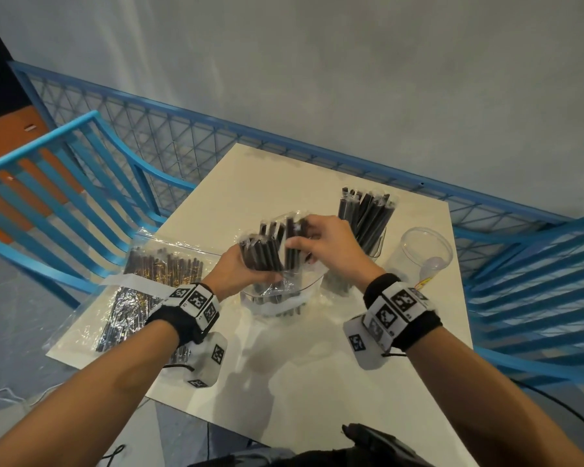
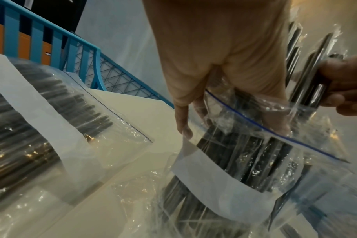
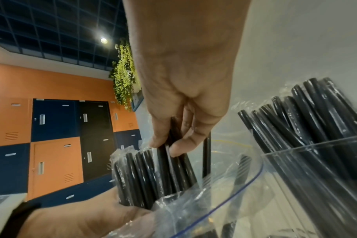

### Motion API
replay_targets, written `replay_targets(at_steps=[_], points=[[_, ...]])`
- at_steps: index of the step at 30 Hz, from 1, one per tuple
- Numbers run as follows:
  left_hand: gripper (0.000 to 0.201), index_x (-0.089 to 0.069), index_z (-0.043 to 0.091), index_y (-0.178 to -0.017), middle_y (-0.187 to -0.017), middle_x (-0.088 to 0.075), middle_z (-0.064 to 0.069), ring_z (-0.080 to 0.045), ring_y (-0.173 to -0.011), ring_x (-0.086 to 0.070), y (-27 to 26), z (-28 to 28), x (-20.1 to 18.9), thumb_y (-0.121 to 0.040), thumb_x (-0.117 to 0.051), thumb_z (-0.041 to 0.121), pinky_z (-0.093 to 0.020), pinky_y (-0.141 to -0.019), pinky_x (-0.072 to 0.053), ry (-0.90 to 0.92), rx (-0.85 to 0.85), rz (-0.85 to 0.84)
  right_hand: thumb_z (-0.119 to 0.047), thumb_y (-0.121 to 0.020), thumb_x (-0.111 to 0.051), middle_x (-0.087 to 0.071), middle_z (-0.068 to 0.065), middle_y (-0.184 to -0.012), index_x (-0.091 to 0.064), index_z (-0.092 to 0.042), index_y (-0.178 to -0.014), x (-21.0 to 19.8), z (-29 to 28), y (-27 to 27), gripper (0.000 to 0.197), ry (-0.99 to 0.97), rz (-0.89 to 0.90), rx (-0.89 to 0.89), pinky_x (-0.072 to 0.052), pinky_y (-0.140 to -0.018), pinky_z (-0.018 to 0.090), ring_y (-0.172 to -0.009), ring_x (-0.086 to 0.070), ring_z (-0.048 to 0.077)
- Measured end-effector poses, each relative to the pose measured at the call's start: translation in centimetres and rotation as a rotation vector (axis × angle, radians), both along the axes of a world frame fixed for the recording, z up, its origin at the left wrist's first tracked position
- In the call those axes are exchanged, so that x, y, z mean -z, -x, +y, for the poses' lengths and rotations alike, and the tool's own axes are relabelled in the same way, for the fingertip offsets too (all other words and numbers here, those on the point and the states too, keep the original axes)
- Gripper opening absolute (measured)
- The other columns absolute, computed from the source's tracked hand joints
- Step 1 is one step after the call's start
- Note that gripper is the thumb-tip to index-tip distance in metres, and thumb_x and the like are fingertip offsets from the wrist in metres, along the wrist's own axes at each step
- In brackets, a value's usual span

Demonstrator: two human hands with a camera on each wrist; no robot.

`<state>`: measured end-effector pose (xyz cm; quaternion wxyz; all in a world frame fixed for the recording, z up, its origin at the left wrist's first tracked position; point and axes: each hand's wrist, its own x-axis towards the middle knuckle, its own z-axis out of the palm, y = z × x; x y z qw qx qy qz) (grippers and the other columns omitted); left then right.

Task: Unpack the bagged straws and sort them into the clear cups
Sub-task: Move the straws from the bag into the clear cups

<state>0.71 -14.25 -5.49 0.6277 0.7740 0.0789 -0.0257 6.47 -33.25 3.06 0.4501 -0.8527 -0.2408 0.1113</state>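
On the white table my left hand grips an open clear zip bag round a standing bundle of black wrapped straws. My right hand pinches a few straws at the bundle's top, thumb against fingers. In the left wrist view my left hand holds the bag below its blue zip line. A clear cup packed with black straws stands behind my right hand. An empty clear cup stands to its right. The bag's bottom is hidden behind my hands.
A second bag of straws with a white label strip lies flat at the table's left edge. Blue chairs stand left and right of the table. A blue mesh railing runs along the far edge.
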Motion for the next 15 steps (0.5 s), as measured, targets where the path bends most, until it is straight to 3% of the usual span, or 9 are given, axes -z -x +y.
replay_targets(at_steps=[4,8,11,15], points=[[0.071,-0.065,0.020,-0.118,-0.107,-0.075,0.001,-0.015,-0.104,-0.069,0.1,0.1,-0.2,-0.054,-0.095,0.026,-0.043,-0.097,-0.053,-0.004,0.006,0.013,-0.023,-0.080,-0.077,-0.070,0.005,-0.069,-0.071,-0.009,-0.087,0.2,-0.8,-0.3,0.017,-0.031,0.009,0.059,-0.058,-0.062,0.030,-0.055,-0.062,0.008],[0.070,-0.063,0.016,-0.120,-0.109,-0.073,0.002,-0.013,-0.106,-0.066,0.3,0.1,-0.4,-0.057,-0.093,0.018,-0.040,-0.100,-0.051,-0.004,-0.013,0.009,-0.026,-0.083,-0.074,-0.067,0.001,-0.067,-0.070,-0.011,-0.088,-1.4,-1.0,-0.4,0.016,-0.027,-0.049,0.081,-0.049,-0.053,0.016,-0.049,-0.059,0.002],[0.069,-0.063,0.015,-0.119,-0.108,-0.073,0.001,-0.013,-0.106,-0.067,0.5,0.3,-0.3,-0.058,-0.093,0.019,-0.041,-0.101,-0.050,-0.005,-0.009,0.028,-0.029,-0.085,-0.071,-0.067,-0.001,-0.072,-0.069,-0.013,-0.094,-5.8,-2.2,-1.4,0.018,-0.063,-0.187,0.140,-0.047,-0.051,0.011,-0.050,-0.059,-0.002],[0.081,-0.065,0.019,-0.117,-0.108,-0.074,0.001,-0.015,-0.106,-0.068,0.7,0.6,0.0,-0.045,-0.095,0.039,-0.044,-0.101,-0.051,-0.003,-0.013,0.053,-0.030,-0.083,-0.074,-0.069,0.003,-0.073,-0.069,-0.005,-0.095,-13.3,-5.1,-2.8,0.028,-0.285,-0.384,0.244,-0.052,-0.051,0.022,-0.051,-0.063,0.009]])
